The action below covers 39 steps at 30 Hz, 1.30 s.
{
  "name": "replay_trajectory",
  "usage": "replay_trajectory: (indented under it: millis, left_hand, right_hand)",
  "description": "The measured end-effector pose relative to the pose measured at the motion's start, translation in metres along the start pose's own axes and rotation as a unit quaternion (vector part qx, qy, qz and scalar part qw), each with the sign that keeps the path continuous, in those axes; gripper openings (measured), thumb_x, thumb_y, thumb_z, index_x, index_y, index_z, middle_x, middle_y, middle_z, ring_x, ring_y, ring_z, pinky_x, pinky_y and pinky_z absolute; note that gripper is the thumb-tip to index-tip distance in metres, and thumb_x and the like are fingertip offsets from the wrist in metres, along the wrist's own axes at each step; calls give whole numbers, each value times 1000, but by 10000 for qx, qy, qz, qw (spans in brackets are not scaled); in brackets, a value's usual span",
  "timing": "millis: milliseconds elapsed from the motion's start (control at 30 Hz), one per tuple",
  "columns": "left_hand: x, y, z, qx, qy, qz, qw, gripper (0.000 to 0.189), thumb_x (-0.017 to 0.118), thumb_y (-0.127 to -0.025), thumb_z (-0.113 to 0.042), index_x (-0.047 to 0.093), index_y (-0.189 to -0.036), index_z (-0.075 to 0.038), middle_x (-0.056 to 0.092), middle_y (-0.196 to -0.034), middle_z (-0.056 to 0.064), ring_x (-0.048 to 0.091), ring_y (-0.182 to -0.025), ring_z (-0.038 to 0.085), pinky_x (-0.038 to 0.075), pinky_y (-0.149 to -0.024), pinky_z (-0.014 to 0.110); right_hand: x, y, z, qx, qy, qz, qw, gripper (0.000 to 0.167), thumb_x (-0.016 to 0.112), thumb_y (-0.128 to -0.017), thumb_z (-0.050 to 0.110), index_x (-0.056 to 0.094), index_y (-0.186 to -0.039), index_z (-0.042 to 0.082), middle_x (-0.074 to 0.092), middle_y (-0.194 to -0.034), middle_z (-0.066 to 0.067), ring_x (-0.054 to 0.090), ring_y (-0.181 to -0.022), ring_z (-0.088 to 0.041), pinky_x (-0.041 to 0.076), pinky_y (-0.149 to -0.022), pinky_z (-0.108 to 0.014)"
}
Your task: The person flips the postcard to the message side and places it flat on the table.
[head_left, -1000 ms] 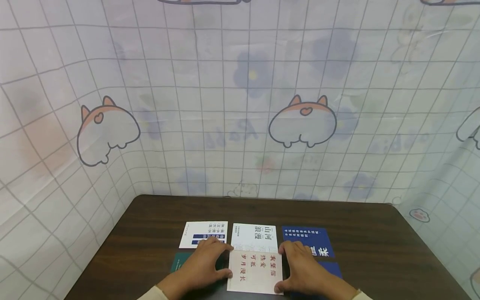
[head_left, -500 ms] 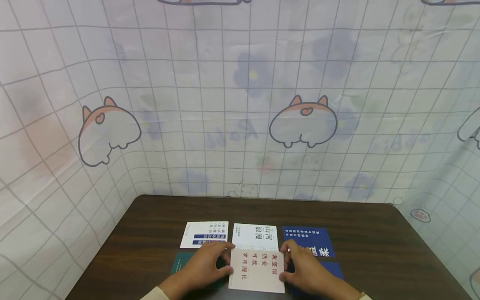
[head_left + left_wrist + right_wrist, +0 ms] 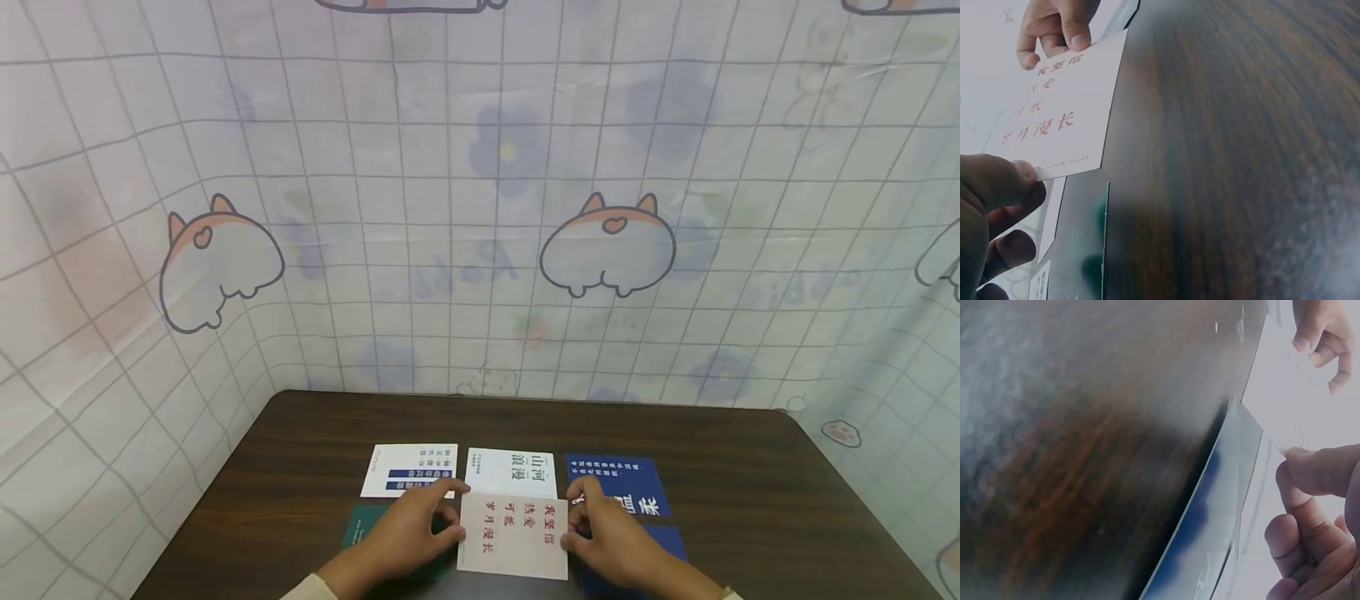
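Observation:
A cream postcard [image 3: 513, 562] with red Chinese characters is held level at the near middle of the table. My left hand [image 3: 411, 527] pinches its left edge, thumb on top, in the head view. On the opposite edge, my right hand [image 3: 611, 535] pinches it the same way. Both thumbs show on the card in the left wrist view, where the card [image 3: 1094, 94] stands over the tabletop. Behind it lies a white card [image 3: 491, 473] with dark green characters, its near part covered. A green card [image 3: 362, 523] is partly hidden under my left hand.
At the back left lies a white card [image 3: 378, 475] with blue bands. A blue card [image 3: 615, 473] with white characters is at the back right, and another blue card [image 3: 667, 540] is partly under my right hand. Patterned cloth [image 3: 420, 250] encloses the dark wooden table [image 3: 750, 483].
The cream postcard has risen slightly, its near edge shifting up in view. My right thumb has moved from the near corner to the middle of the right edge.

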<state>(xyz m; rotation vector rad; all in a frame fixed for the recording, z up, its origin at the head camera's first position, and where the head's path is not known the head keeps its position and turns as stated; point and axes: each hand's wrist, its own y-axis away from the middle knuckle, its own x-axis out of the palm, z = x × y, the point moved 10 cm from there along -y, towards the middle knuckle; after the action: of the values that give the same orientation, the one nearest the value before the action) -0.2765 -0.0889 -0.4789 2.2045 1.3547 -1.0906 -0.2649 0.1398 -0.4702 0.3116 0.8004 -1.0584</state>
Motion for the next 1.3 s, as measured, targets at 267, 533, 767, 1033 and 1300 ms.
replay_trajectory:
  millis: [267,533,767,1033,1300]
  left_hand:
    - [-4,2,-1,-76,369,7,9993,53,80,-91,-18,54,-136,-8,67,-84,-21,60,-82,2,49,-86,38]
    - [-10,2,-1,45,349,-122,9993,29,80,-91,-22,62,-113,-17,66,-85,-21,61,-86,2,49,-87,40]
    - [-12,4,-2,128,172,-177,9996,16,78,-93,-24,62,-92,-24,59,-89,-18,57,-86,2,50,-84,37]
    - [-14,5,-3,153,54,-270,9995,16,76,-95,-28,61,-87,-26,57,-89,-17,54,-86,4,48,-81,35]
    - [-16,6,-8,503,13,-464,9977,12,73,-97,-26,64,-89,-27,56,-88,-19,54,-86,5,47,-80,32]
  right_hand:
    - [-2,0,-3,226,23,-121,9997,47,79,-87,11,48,-122,4,65,-85,15,59,-77,-3,48,-71,-30]
    - [-4,0,-5,381,66,-13,9992,28,78,-92,22,61,-112,12,65,-90,18,63,-88,-4,52,-84,-40]
    - [-9,2,0,308,357,-61,9989,10,74,-95,29,66,-98,23,63,-95,14,63,-92,-8,52,-84,-41]
    - [-14,4,3,149,598,-281,9977,12,73,-96,30,63,-88,29,60,-92,18,59,-90,-3,50,-86,-44]
    - [-17,7,11,-357,525,-488,9968,14,71,-97,30,62,-87,31,57,-87,21,54,-85,0,48,-76,-32]
